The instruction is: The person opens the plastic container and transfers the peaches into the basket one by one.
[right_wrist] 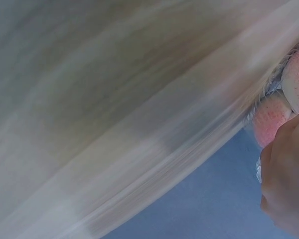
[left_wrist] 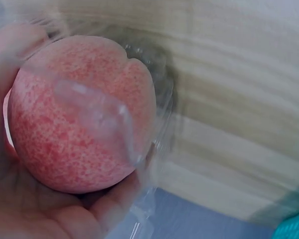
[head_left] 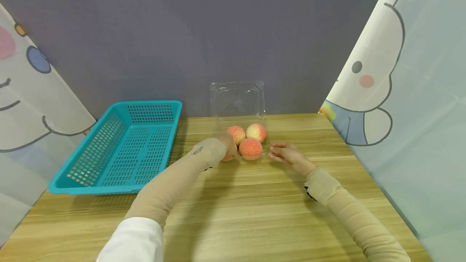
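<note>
Left hand: here it is, the left hand (head_left: 225,144) in among the fruit, fingers and thumb curved round a peach (left_wrist: 82,117), gripping it!
Held peach: right there against the left palm, at the near left of the cluster (clear plastic crosses in front of it in the left wrist view).
Other peaches: three more, just right of the left hand; a rosy peach (head_left: 251,149) sits nearest, with a speckled peach (head_left: 236,134) and a pale peach (head_left: 256,132) beyond.
Clear box: around the fruit, between the hands, the clear box (head_left: 238,99) has its lid raised beyond both.
Right hand: over to the right hand (head_left: 288,156), fingertips directed leftward just beside the box's right edge; whether they pinch the rim, I cannot tell.
Basket: left of the left hand, apart from it, a turquoise basket (head_left: 98,190).
Tabletop: wood-grained tabletop (head_left: 255,213) beneath both hands.
Backdrop: beyond the hands, a grey backdrop (head_left: 218,31); out right, a cartoon-printed curtain (head_left: 378,68).
</note>
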Demonstrator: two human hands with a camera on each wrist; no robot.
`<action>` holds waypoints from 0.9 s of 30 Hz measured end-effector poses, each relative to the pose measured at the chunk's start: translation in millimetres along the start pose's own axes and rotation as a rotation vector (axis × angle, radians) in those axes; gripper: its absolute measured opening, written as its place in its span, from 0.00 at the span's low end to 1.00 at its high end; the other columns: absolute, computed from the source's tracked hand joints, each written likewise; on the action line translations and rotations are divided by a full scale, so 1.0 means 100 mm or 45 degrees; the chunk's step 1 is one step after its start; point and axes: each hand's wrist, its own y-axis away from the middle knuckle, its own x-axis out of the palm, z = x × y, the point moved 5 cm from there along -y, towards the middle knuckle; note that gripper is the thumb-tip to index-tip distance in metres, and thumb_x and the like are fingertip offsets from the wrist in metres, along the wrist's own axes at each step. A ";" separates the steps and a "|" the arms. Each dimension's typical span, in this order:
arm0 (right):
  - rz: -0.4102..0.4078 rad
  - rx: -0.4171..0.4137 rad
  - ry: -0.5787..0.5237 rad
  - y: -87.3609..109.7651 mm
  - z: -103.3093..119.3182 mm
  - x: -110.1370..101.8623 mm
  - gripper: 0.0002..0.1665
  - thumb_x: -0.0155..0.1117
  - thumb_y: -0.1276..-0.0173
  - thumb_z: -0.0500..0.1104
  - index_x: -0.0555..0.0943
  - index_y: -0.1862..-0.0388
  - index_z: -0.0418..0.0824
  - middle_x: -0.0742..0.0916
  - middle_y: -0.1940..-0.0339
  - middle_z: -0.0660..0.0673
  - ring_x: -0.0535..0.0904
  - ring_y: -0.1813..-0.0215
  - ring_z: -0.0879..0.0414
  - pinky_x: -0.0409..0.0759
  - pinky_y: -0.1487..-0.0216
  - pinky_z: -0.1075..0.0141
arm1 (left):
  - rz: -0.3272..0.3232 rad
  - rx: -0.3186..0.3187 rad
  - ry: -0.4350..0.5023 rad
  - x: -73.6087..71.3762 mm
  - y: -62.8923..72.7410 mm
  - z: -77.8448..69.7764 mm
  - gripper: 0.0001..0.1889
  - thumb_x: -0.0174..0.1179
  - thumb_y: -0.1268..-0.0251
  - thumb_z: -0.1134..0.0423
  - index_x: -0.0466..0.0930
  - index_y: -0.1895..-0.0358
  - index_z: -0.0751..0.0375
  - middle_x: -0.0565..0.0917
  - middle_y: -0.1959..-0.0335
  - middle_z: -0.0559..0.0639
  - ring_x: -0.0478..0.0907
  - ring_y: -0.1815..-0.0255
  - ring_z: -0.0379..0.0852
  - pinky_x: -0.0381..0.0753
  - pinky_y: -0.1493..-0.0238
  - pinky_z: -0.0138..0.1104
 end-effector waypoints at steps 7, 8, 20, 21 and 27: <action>0.002 0.007 0.007 -0.01 0.00 0.02 0.30 0.47 0.30 0.32 0.52 0.33 0.22 0.77 0.51 0.35 0.82 0.61 0.60 0.80 0.56 0.76 | -0.070 0.088 -0.173 -0.16 0.06 0.00 0.11 0.64 0.49 0.49 0.81 0.67 0.51 0.80 0.59 0.48 0.74 0.68 0.43 0.78 0.68 0.33; 0.005 0.004 0.006 -0.01 0.00 0.02 0.30 0.47 0.30 0.32 0.52 0.33 0.22 0.78 0.53 0.37 0.82 0.60 0.60 0.80 0.56 0.75 | -0.080 0.099 -0.184 -0.18 0.06 0.00 0.11 0.64 0.49 0.49 0.81 0.69 0.51 0.81 0.59 0.48 0.73 0.68 0.43 0.77 0.68 0.33; 0.015 0.013 -0.008 0.02 0.03 -0.03 0.30 0.46 0.30 0.31 0.52 0.32 0.23 0.78 0.54 0.39 0.82 0.60 0.59 0.80 0.55 0.75 | -0.281 0.235 -0.285 -0.42 0.16 -0.10 0.12 0.66 0.56 0.50 0.77 0.77 0.54 0.78 0.66 0.48 0.74 0.71 0.43 0.77 0.72 0.31; 0.013 0.015 -0.009 0.02 0.03 -0.04 0.30 0.46 0.30 0.31 0.52 0.33 0.23 0.78 0.55 0.39 0.82 0.60 0.59 0.80 0.55 0.75 | -0.304 0.247 -0.298 -0.43 0.18 -0.11 0.13 0.66 0.57 0.50 0.77 0.77 0.54 0.78 0.66 0.48 0.75 0.69 0.44 0.79 0.70 0.31; 0.012 0.014 0.005 0.01 0.03 -0.05 0.30 0.46 0.30 0.31 0.52 0.33 0.23 0.78 0.54 0.39 0.82 0.60 0.59 0.80 0.55 0.75 | -0.369 0.317 -0.311 -0.52 0.34 -0.14 0.26 0.65 0.57 0.48 0.77 0.58 0.65 0.76 0.52 0.57 0.74 0.51 0.54 0.79 0.52 0.41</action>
